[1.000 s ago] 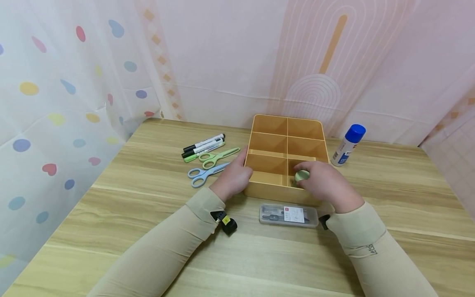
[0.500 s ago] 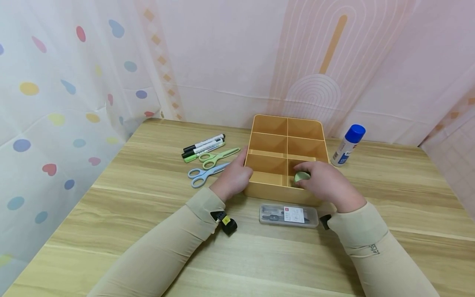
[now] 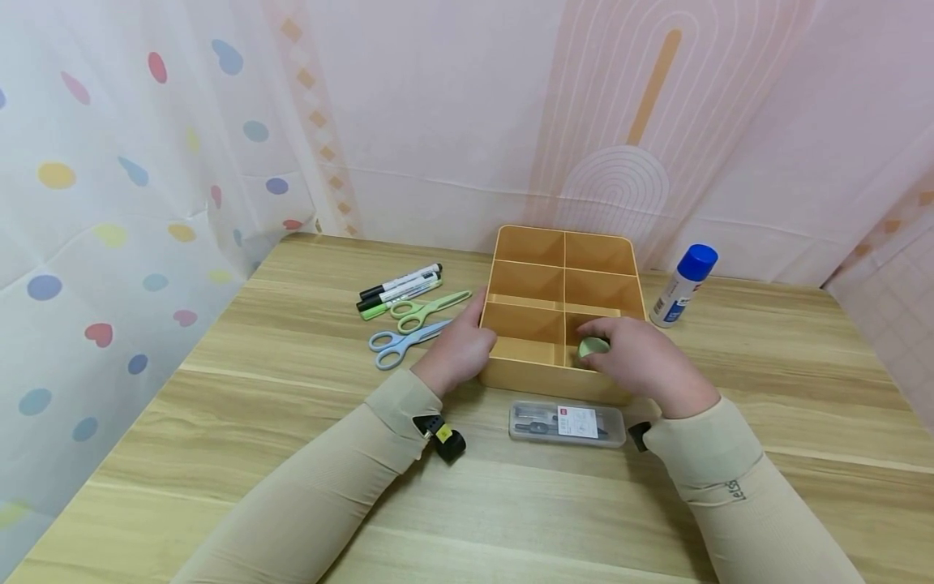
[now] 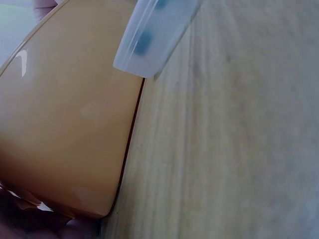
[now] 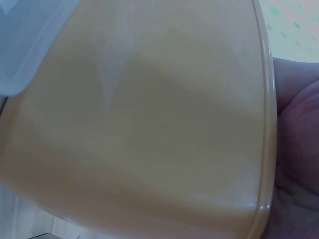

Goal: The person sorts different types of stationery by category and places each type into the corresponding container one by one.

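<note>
The right grip (image 3: 645, 361) is narrow, with thumb and fingers pinching a pale green piece (image 3: 594, 346) that shows a rounded edge; the rest is hidden by the hand. That piece is inside the orange box (image 3: 543, 376), in the nearest right of its six compartments, directly under the right grip. The left grip (image 3: 461, 347) holds the box's left wall near the front corner. On the table (image 3: 511, 519), nearer the person than both grips and just in front of the box, lies a clear case (image 3: 540, 428) with dark tools inside; its white label (image 3: 578, 422) has a red mark at the top corner and print too small to read. Beyond the right grip, to its right, stands a glue stick (image 3: 679, 294) with a blue cap, its label bearing a barcode, a blue panel and unreadable print. Just left of the left grip lie blue scissors (image 3: 417, 336), then green scissors (image 3: 447, 302); farther out are markers (image 3: 404, 281) with black ends and small illegible lettering, beside a green pen (image 3: 376, 311). Dark letters run along the right sleeve (image 3: 744, 511), turned sideways behind the right grip.
</note>
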Available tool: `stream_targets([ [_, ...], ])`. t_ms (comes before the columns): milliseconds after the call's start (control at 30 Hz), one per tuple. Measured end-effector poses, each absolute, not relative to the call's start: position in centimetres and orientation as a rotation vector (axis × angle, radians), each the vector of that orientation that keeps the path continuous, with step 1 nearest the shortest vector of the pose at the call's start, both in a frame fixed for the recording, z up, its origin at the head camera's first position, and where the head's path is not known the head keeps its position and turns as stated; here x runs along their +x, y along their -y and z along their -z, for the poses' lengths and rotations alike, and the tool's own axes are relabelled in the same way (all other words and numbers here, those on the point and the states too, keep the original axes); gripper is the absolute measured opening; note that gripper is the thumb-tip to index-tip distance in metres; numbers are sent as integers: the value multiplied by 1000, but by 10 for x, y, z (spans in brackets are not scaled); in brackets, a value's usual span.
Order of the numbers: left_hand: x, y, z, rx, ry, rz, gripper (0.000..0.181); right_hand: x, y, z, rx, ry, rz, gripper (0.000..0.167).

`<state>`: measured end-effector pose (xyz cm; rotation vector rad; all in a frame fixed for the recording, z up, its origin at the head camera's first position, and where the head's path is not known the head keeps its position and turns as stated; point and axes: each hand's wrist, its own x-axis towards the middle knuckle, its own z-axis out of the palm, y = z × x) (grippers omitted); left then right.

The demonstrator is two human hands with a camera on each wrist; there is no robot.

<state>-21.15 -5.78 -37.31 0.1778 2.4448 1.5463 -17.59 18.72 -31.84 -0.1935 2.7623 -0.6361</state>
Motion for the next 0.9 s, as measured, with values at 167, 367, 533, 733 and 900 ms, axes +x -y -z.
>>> stream_targets([
  [167, -211, 58, 373, 178, -2442, -1549, 85, -176, -187, 318, -192, -2763, 635, 47],
  [367, -212, 58, 373, 191, -2447, -1547, 84, -176, -188, 320, -187, -2759, 653, 48],
  [533, -212, 59, 372, 204, -2440, -1565, 85, -176, -189, 321, -208, -2770, 660, 47],
  [733, -212, 59, 372, 207, -2432, -1576, 85, -172, -191, 316, -269, -2766, 693, 48],
  [900, -212, 58, 373, 203, -2438, -1569, 84, -167, -198, 309, -323, -2786, 731, 51],
])
